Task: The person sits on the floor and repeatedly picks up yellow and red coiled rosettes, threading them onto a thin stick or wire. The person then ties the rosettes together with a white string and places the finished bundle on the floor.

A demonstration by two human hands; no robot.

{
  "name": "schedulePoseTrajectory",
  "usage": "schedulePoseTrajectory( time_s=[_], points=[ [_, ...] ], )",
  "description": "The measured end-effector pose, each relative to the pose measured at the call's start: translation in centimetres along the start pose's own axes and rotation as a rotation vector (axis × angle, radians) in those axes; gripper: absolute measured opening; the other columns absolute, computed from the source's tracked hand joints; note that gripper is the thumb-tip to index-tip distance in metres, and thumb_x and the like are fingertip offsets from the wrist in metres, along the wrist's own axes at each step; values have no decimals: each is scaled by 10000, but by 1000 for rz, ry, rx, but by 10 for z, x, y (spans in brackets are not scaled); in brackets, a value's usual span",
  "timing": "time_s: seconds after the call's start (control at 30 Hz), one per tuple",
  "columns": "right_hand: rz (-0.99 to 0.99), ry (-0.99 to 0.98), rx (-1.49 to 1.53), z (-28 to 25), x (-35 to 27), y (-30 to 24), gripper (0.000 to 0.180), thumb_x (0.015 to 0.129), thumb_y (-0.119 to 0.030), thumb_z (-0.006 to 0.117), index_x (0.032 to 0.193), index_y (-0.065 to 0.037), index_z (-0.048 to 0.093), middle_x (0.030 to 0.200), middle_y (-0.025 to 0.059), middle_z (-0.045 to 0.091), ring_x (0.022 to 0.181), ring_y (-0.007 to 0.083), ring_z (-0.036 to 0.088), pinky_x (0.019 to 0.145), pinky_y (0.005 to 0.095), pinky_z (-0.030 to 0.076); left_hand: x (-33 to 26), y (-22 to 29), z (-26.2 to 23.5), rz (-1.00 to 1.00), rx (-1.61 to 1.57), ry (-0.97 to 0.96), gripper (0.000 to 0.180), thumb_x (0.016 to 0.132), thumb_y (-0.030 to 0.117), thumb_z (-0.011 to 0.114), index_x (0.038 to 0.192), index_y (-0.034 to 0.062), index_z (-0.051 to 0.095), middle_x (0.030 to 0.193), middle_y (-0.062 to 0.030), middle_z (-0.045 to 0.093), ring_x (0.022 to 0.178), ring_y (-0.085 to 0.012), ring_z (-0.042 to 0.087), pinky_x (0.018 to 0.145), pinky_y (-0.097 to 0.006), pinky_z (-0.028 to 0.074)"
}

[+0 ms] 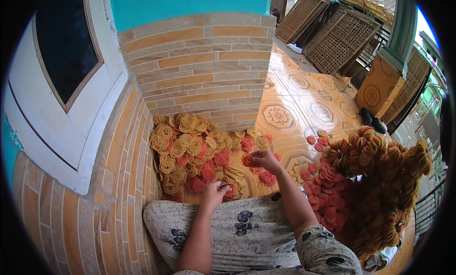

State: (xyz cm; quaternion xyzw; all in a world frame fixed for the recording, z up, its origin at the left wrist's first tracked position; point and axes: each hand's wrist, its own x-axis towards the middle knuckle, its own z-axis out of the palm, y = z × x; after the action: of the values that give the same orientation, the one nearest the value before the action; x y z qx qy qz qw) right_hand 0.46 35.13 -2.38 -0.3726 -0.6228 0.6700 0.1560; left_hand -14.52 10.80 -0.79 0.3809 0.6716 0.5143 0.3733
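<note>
A red disc (247, 160) is pinched between the fingers of the right hand (267, 161), held above the floor (292, 98). Just beside it, the fingers of the left hand (213, 194) are pressed together on a small bunch (235, 174), mostly yellow with red at its near end, though exactly which pieces they grip is hard to tell. Judging by the layout, the work is partway along: the large clusters (365, 151) at the right, packed with yellow and some red, look done, while this bunch seems unfinished. Plenty is left: a yellow pile (178, 144) mixed with red lies loose against the wall (199, 52), and a red pile (327, 194) lies beside the clusters. Lattice racks (342, 40) lean farther off.
</note>
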Motion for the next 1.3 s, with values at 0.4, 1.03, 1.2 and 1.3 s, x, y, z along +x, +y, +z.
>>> schedulePoseTrajectory(
  time_s=[0.4, 1.03, 1.2, 1.3],
  points=[
    [-255, -113, 221, 21, -57, -51, 201, 921, -82, 586, 1094, 14, 552, 979, 61, 633, 922, 152, 641, 862, 295, 530, 4, 15, 11, 22, 177, -6, 270, 865, 254, 651, 1007, 26, 685, 823, -126, 698, 746, -236, 672, 685, -320, 487],
    [-439, 395, -313, -31, -23, -51, 306, 901, -265, 622, 1020, 12, 673, 967, 173, 687, 886, 265, 664, 784, 356, 505, 10, 16, 27, 142, 170, 177, 193, 844, 171, 656, 939, 5, 682, 809, -166, 679, 731, -291, 663, 641, -344, 486],
    [-33, 453, -968, -100, 30, 27, 222, 798, -168, 625, 937, -10, 695, 912, 201, 681, 864, 354, 658, 743, 395, 517, 9, 20, 28, 131, 182, 127, 176, 843, 157, 655, 926, 3, 684, 800, -163, 678, 728, -297, 660, 636, -343, 484],
    [204, 492, -1069, -118, 49, 61, 215, 762, -171, 629, 911, -37, 708, 950, 204, 675, 911, 356, 649, 774, 411, 518, 9, 24, 27, 112, 220, 128, 169, 842, 140, 654, 920, -8, 680, 798, -164, 679, 730, -278, 668, 640, -337, 486]
  ],
)
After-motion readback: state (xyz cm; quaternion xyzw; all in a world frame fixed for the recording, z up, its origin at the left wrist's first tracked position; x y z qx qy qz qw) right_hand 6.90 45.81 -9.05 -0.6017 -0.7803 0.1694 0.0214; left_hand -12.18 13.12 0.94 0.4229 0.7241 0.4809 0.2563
